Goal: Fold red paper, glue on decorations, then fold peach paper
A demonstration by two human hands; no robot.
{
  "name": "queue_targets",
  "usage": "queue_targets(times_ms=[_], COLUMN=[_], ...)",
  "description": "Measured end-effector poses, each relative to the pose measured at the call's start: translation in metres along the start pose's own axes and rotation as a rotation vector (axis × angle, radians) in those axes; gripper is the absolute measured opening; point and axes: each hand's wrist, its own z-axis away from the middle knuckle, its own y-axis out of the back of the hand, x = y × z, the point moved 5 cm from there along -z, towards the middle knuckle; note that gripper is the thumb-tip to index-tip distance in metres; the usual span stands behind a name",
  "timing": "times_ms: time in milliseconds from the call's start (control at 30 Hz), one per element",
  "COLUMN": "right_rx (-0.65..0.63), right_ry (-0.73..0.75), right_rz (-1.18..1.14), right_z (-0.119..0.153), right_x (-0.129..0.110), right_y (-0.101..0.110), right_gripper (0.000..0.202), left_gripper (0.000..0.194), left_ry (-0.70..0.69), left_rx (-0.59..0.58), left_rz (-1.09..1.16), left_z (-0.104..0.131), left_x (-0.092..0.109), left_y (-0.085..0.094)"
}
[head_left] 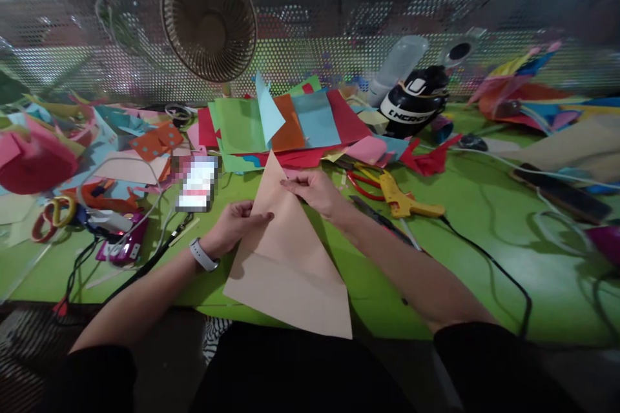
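Note:
A peach sheet of paper (290, 271), creased and narrowing to a point at its far end, lies at the near edge of the green table. My left hand (236, 224), with a white band at the wrist, pinches the sheet's left edge, its thumb lying on top. On the opposite side, my right hand (314, 192) grips the right edge nearer the tip between thumb and fingers. The paper's wide end reaches over the table edge toward my lap. Fingers beneath the sheet are partly hidden.
Coloured papers (237, 122) lie behind the sheet. On the right are a yellow glue gun (400, 197) with a black cable, a cutter (382, 219) and a black bottle (416, 100). Leftward are a phone (196, 184), scissors (53, 216) and cables. A fan (209, 19) stands behind.

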Motion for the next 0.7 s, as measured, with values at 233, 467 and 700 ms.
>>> queue_targets(times_ms=[233, 467, 700], right_rx=[0.108, 0.026, -0.041], right_ry=[0.118, 0.158, 0.167], right_rz=[0.074, 0.153, 0.184], right_z=[0.003, 0.004, 0.010], right_x=[0.003, -0.001, 0.001], right_y=[-0.005, -0.011, -0.022], right_gripper=[0.037, 0.044, 0.043], left_gripper=[0.030, 0.050, 0.034], left_ry=[-0.093, -0.162, -0.264], left_rx=[0.021, 0.077, 0.096], left_rz=[-0.010, 0.005, 0.148], left_z=[-0.001, -0.006, -0.021], left_x=[-0.006, 0.022, 0.042], left_y=[-0.002, 0.007, -0.008])
